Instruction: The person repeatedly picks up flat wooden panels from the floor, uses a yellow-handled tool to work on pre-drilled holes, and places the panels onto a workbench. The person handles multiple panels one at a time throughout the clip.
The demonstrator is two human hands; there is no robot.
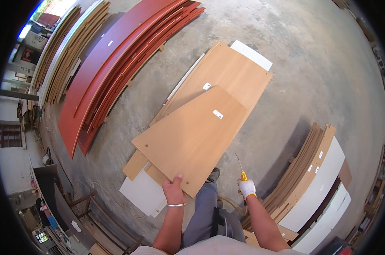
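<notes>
My left hand (174,192), bare with a band at the wrist, is closed on the near edge of a light wood-coloured board (188,136), its thumb on top. This board has a white label and small holes at its near corners. It lies at an angle over another wood-coloured board (239,70), with white panels (143,195) showing beneath. To the right, my right hand (246,187) in a white glove is wrapped round a yellow air blow gun (243,175). The gun's thin metal nozzle points away from me, off the board's right side.
Red panels (111,55) are stacked at the far left, beside more board stacks (69,46). Brown and white boards (311,178) stand in a stack at the right. A yellow hose (233,206) runs near my leg. A metal frame (99,216) is at the lower left.
</notes>
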